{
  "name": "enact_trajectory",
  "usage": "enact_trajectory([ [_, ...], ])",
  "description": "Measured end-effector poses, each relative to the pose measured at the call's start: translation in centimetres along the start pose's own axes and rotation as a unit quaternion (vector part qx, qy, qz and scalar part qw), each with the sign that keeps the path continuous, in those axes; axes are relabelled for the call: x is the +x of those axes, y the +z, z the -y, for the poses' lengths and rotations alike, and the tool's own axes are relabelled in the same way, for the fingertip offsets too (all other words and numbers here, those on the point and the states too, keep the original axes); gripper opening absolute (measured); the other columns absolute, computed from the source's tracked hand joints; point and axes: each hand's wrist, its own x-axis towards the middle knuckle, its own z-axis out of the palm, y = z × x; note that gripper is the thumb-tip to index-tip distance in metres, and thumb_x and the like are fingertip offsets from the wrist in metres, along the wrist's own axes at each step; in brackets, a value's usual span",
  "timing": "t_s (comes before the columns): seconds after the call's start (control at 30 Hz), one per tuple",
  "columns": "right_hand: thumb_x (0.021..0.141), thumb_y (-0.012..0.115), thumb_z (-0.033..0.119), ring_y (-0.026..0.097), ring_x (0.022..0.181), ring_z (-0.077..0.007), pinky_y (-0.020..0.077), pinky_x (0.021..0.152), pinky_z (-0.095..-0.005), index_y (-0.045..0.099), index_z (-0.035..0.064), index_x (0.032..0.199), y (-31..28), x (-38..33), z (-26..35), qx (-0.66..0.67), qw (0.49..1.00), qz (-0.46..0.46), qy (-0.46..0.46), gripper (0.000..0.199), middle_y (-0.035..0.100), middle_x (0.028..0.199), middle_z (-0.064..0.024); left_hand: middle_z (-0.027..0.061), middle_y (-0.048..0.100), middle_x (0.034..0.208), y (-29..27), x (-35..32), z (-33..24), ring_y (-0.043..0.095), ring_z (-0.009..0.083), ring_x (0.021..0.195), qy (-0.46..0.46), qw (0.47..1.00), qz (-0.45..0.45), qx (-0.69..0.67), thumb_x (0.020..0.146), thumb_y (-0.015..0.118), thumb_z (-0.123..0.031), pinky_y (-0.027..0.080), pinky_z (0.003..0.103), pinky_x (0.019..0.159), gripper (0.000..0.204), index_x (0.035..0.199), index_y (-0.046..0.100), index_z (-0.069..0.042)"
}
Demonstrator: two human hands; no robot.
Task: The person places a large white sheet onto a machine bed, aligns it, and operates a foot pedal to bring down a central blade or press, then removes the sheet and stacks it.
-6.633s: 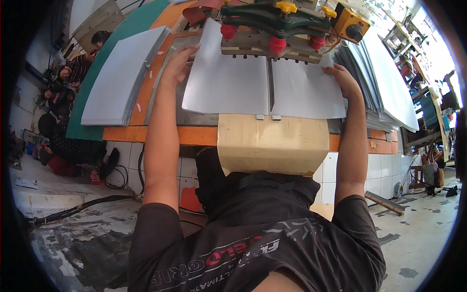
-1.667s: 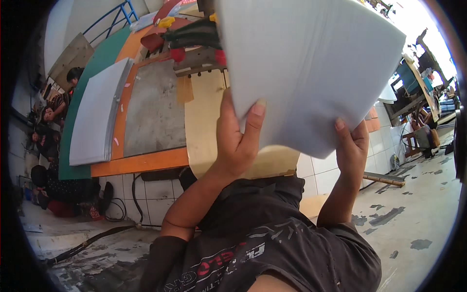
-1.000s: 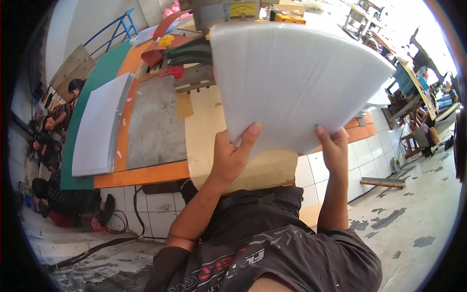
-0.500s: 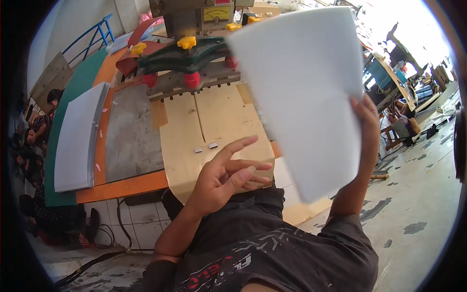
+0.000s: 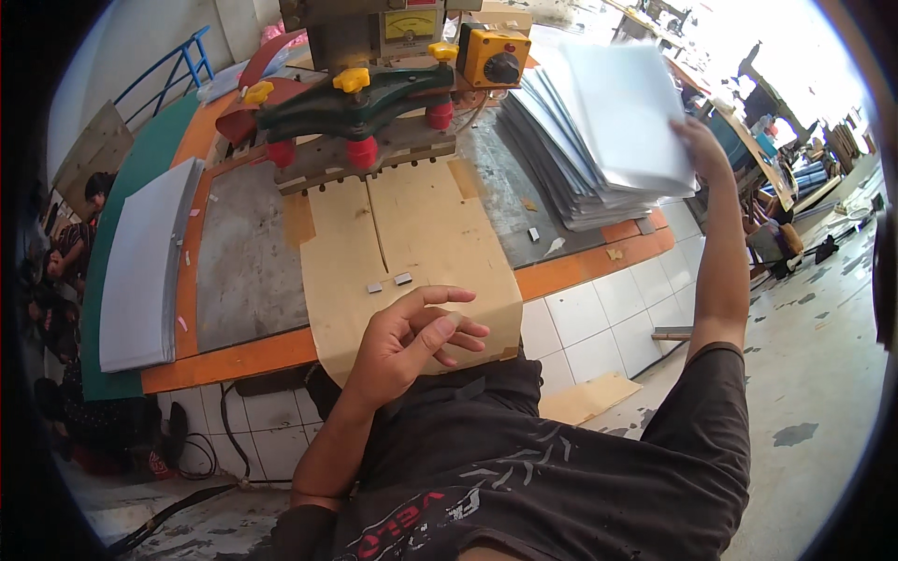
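Right hand (image 5: 700, 150) is gripping white sheets (image 5: 629, 112) over the far-right stack (image 5: 571, 159); left hand (image 5: 412, 341) is hovering loosely curled, empty, above bare cardboard (image 5: 412, 243).

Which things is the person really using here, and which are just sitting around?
In use:
right hand holding white sheets
stack of sheets beneath them
left hand, empty, over the cardboard
press machine

Lying about:
other white stack
cable
cardboard scrap

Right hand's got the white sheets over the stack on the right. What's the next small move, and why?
Probably lower the white sheets squarely onto the stack: the right hand holds them just above it, edges not yet aligned. The left hand hangs empty over the cardboard.
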Motion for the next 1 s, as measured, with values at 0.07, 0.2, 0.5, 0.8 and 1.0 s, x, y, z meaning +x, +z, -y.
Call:
enact_trajectory([
  [0.07, 0.096, 0.071, 0.028, 0.071, 0.09, -0.0193, 0.0563, 0.08, -0.0323, 0.068, -0.0049, 0.121, 0.5, -0.1, -0.3, -0.093, 0.995, -0.034, 0.032, 0.041, 0.073, 0.107, -0.012, 0.02, 0.076, 0.105, -0.2, -0.1, 0.1, 0.077, 0.0269, 0.095, -0.014, 1.0, -0.009, 0.014, 0.106, 0.052, -0.014, 0.058, 0.027, 0.067, 0.034, 0.136, 0.057, 0.001],
  [0.2, 0.091, 0.075, 0.027, 0.07, 0.081, -0.0202, 0.0549, 0.076, -0.0342, 0.072, -0.0052, 0.111, -0.2, 2.1, -0.8, -0.259, 0.966, 0.0, -0.007, 0.038, 0.075, 0.095, -0.0143, 0.0189, 0.077, 0.104, -0.7, -0.4, -0.1, 0.077, 0.026, 0.094, -0.022, 0.999, -0.019, 0.02, 0.106, 0.053, -0.016, 0.056, 0.025, 0.063, 0.033, 0.134, 0.058, 0.001],
  [0.5, 0.081, 0.081, 0.041, 0.071, 0.106, -0.033, 0.0526, 0.092, -0.0407, 0.073, -0.0027, 0.116, -1.0, 4.4, -2.5, -0.421, 0.901, -0.032, -0.103, 0.057, 0.074, 0.112, -0.0233, 0.0148, 0.077, 0.107, -0.9, -0.6, 0.5, 0.075, 0.0197, 0.099, -0.035, 0.999, -0.002, 0.025, 0.107, 0.05, -0.015, 0.052, 0.023, 0.066, 0.033, 0.137, 0.057, -0.003],
  [0.8, 0.097, 0.067, 0.048, 0.069, 0.089, -0.0276, 0.0518, 0.083, -0.0414, 0.072, -0.0051, 0.106, -0.6, 1.3, -5.4, -0.408, 0.909, -0.074, -0.041, 0.054, 0.074, 0.097, -0.0196, 0.0149, 0.077, 0.105, -1.4, -0.7, 0.9, 0.076, 0.0203, 0.095, -0.022, 0.999, -0.019, 0.034, 0.106, 0.051, -0.015, 0.051, 0.021, 0.061, 0.032, 0.135, 0.058, -0.002],
  [1.0, 0.097, 0.067, 0.047, 0.069, 0.083, -0.0216, 0.0525, 0.082, -0.0378, 0.073, -0.0055, 0.108, 1.3, -0.2, -4.7, -0.334, 0.937, -0.097, -0.024, 0.054, 0.075, 0.093, -0.0183, 0.0151, 0.077, 0.105, -1.0, -0.2, 1.2, 0.077, 0.0207, 0.094, -0.023, 0.999, -0.01, 0.032, 0.106, 0.05, -0.013, 0.051, 0.021, 0.059, 0.032, 0.134, 0.058, -0.001],
])
